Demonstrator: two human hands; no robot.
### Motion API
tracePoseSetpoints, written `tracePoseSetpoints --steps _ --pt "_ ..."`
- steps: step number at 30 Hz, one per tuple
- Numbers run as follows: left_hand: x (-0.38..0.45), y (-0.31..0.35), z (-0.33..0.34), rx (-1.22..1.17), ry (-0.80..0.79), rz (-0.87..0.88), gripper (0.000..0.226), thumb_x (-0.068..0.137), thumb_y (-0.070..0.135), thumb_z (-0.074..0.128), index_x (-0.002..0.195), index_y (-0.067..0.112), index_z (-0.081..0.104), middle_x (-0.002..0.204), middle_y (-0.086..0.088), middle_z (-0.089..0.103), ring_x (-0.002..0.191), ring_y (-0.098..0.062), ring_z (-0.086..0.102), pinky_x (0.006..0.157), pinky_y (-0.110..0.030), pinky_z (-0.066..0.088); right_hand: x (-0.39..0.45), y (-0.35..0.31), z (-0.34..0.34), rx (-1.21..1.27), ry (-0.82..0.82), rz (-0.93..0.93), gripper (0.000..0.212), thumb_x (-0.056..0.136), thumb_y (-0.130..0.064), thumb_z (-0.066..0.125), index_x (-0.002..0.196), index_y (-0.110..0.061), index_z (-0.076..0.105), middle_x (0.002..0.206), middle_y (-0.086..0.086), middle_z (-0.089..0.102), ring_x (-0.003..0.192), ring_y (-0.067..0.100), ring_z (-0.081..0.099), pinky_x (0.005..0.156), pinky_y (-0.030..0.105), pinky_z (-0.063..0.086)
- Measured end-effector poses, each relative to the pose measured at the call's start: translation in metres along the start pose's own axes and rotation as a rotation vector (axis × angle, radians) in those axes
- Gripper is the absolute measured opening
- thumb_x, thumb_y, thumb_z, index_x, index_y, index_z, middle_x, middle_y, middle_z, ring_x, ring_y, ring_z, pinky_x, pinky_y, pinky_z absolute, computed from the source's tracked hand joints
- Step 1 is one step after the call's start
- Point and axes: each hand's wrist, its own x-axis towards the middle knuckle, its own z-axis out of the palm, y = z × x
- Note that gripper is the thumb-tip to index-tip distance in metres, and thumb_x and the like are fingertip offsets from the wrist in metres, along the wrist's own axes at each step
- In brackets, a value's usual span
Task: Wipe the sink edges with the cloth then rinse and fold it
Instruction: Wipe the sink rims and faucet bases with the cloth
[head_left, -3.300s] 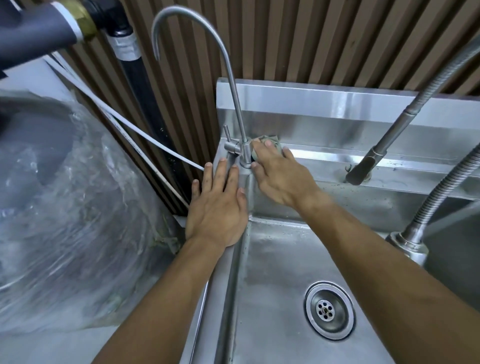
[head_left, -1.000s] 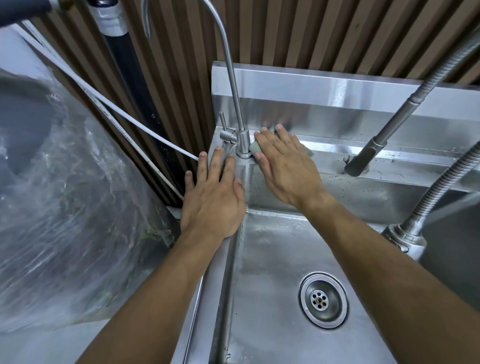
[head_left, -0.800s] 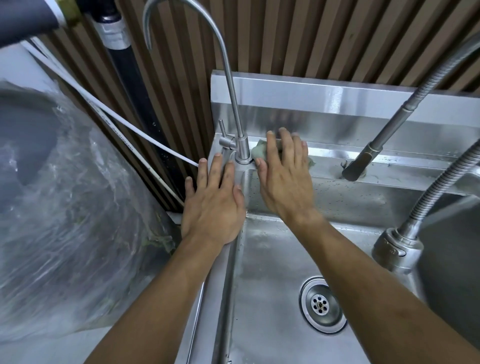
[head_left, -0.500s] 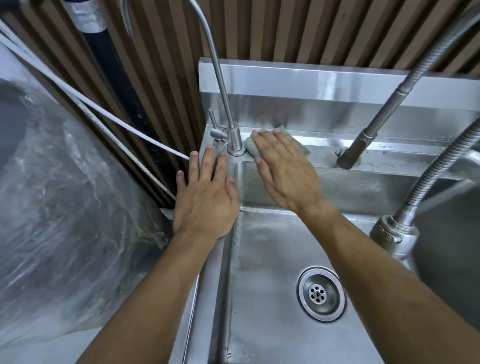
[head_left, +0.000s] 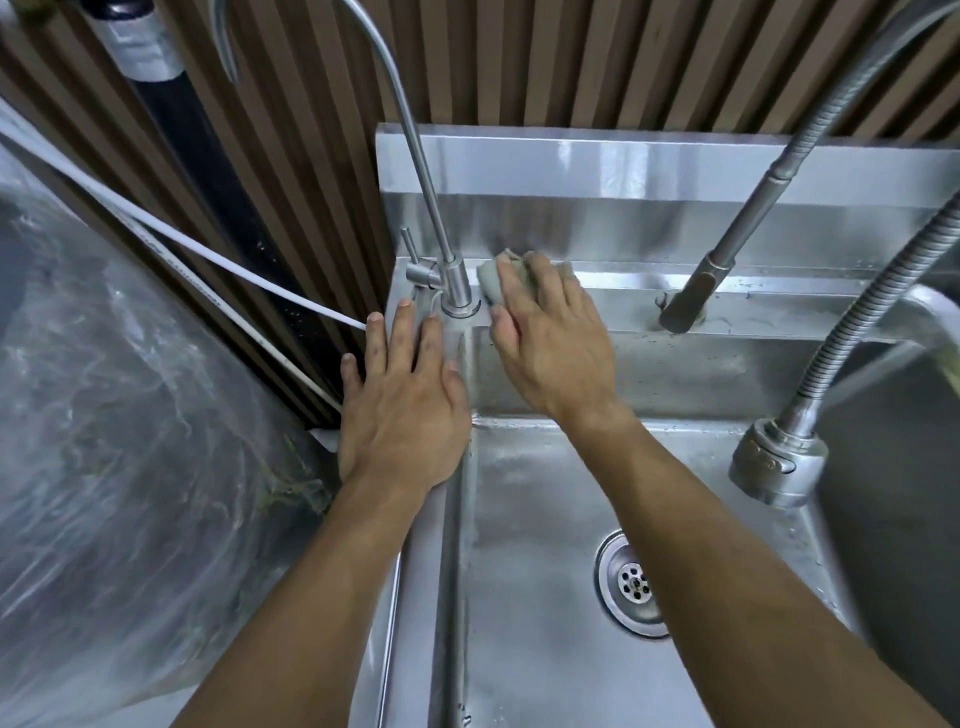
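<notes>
A grey-green cloth lies on the back ledge of the steel sink, just right of the thin gooseneck tap. My right hand presses flat on the cloth with straight fingers; most of the cloth is hidden beneath them. On the sink's left rim my left hand rests flat, fingers spread, fingertips near the tap's base. The basin drain shows at the lower right.
A dark sprayer nozzle hangs over the back ledge at right. A coiled hose with a steel sprayer head stands right of the basin. Clear plastic wrapping fills the left. White cables and a black pipe run along the slatted wall.
My right hand has shifted the cloth back and forth on the back ledge beside the tap. The left hand has stayed flat on the left rim.
</notes>
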Motion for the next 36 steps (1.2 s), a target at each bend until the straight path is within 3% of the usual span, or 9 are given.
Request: tracePoseSetpoints --steps 6,10,13,19,21,25,30,34,36 --pt "-0.001 0.000 0.000 -0.004 0.023 0.005 0.062 0.105 0.042 0.014 0.165 0.026 0.012 0.174 0.002 -0.001 0.159 -0.026 -0.001 0.127 -0.054 0.010 0.000 0.003 0.010 -0.025 0.111 0.571 0.063 0.111 -0.037 0.020 0.163 -0.002 0.012 0.171 0.019 0.007 0.159 0.038 0.001 0.128 0.045 0.006" --pt "-0.002 -0.001 0.001 0.002 0.015 0.005 0.061 0.106 0.041 0.014 0.165 0.026 0.011 0.174 0.002 -0.004 0.160 -0.025 -0.003 0.127 -0.054 0.009 0.005 -0.038 0.017 0.017 0.006 0.286 0.065 0.110 -0.040 0.016 0.164 -0.004 0.005 0.171 0.023 0.001 0.159 0.037 0.003 0.129 0.049 0.005" --pt "-0.002 -0.002 0.000 -0.002 0.014 0.006 0.061 0.106 0.041 0.013 0.165 0.026 0.011 0.174 0.002 -0.004 0.159 -0.025 -0.003 0.127 -0.053 0.008 0.003 -0.022 0.012 0.019 0.010 0.113 0.060 0.111 -0.039 0.021 0.162 -0.009 0.020 0.167 0.019 0.023 0.155 0.035 0.020 0.128 0.046 0.012" --pt "-0.004 -0.002 -0.002 0.002 0.007 0.013 0.061 0.106 0.041 0.012 0.165 0.027 0.008 0.174 0.002 -0.005 0.159 -0.025 -0.004 0.127 -0.052 0.006 -0.001 0.017 0.004 -0.047 0.094 0.590 0.063 0.110 -0.036 0.028 0.159 0.002 0.017 0.161 0.021 0.028 0.151 0.039 0.024 0.122 0.045 0.023" --pt "-0.005 -0.001 -0.002 0.002 0.011 0.011 0.060 0.107 0.041 0.012 0.165 0.026 0.008 0.174 0.002 -0.004 0.159 -0.026 -0.004 0.128 -0.052 0.006 0.006 0.002 0.006 -0.005 0.109 0.627 0.064 0.108 -0.036 0.033 0.158 0.001 0.020 0.158 0.020 0.033 0.147 0.039 0.030 0.120 0.046 0.025" --pt "-0.005 0.000 -0.002 -0.003 0.011 0.004 0.061 0.106 0.041 0.012 0.165 0.027 0.007 0.174 0.002 -0.005 0.159 -0.025 -0.005 0.128 -0.052 0.007 0.010 -0.017 0.015 0.132 0.203 0.343 0.044 0.105 -0.026 0.042 0.146 -0.013 0.045 0.136 0.008 0.052 0.122 0.030 0.048 0.110 0.043 0.032" --pt "-0.003 0.000 -0.001 -0.005 0.012 0.003 0.060 0.107 0.041 0.012 0.165 0.027 0.007 0.174 0.002 -0.006 0.159 -0.025 -0.005 0.128 -0.052 0.006 0.011 -0.010 0.010 0.536 0.611 0.378 0.044 0.107 -0.017 0.047 0.150 -0.010 0.046 0.144 0.013 0.050 0.132 0.028 0.046 0.111 0.048 0.034" --pt "-0.001 -0.001 0.001 -0.012 0.021 -0.002 0.061 0.106 0.041 0.014 0.164 0.026 0.011 0.174 0.002 -0.002 0.159 -0.025 -0.002 0.127 -0.053 0.008 0.031 0.000 0.015 0.132 0.262 -0.119 0.055 0.111 -0.022 0.041 0.163 -0.016 0.024 0.171 0.018 0.013 0.159 0.036 0.010 0.126 0.053 0.015" --pt "-0.001 -0.001 0.001 -0.009 0.019 0.004 0.061 0.105 0.042 0.013 0.164 0.027 0.010 0.174 0.002 -0.002 0.159 -0.025 -0.002 0.127 -0.054 0.008 0.028 0.005 0.021 0.058 0.183 -0.188 0.055 0.111 -0.025 0.039 0.164 -0.020 0.023 0.172 0.018 0.007 0.160 0.034 0.005 0.127 0.051 0.013"
